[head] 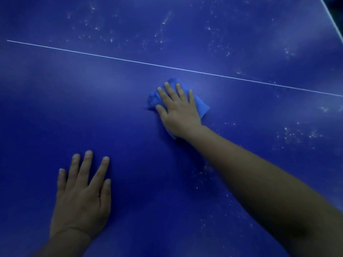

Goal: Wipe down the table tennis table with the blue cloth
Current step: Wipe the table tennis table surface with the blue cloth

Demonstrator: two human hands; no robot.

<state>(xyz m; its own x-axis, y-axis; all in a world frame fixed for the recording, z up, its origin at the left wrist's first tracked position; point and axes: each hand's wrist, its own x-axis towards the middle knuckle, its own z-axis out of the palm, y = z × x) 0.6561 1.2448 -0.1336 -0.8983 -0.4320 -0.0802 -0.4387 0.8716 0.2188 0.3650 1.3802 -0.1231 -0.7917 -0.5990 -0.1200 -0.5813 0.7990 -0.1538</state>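
Note:
The dark blue table tennis table point(46, 108) fills the view. A folded blue cloth point(201, 106) lies on it just below the thin white centre line point(130, 61). My right hand point(178, 110) presses flat on the cloth with straight, spread fingers; the cloth shows past the fingertips and at the right of the palm. My left hand point(83, 193) rests flat on the bare table at the lower left, fingers spread, holding nothing.
White dust specks point(161, 34) are scattered beyond the centre line and at the right side point(297, 134) of the table. The white-edged table border point(334, 21) runs down the top right corner.

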